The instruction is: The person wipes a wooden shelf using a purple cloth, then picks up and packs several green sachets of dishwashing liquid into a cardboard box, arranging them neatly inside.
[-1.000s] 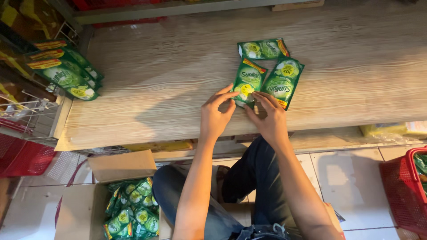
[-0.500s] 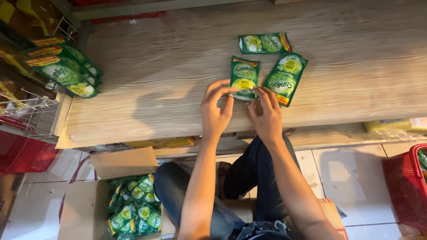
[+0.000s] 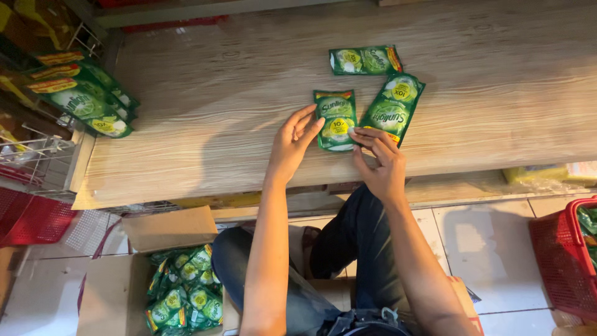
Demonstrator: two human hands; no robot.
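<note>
The small green plastic refill pouch (image 3: 336, 119) lies flat on the pale wood-grain shelf (image 3: 205, 112), just beside a tilted second green pouch (image 3: 393, 109). It looks light, soft and slippery, best taken by its edges. The left hand (image 3: 292, 144) and right hand (image 3: 379, 158) rest spread fingertips on its lower edge, not pinching.

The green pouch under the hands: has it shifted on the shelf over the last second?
Yes. The green pouch slid left, clear of the tilted pouch it overlapped, and now lies straighter on the wooden shelf.
</note>
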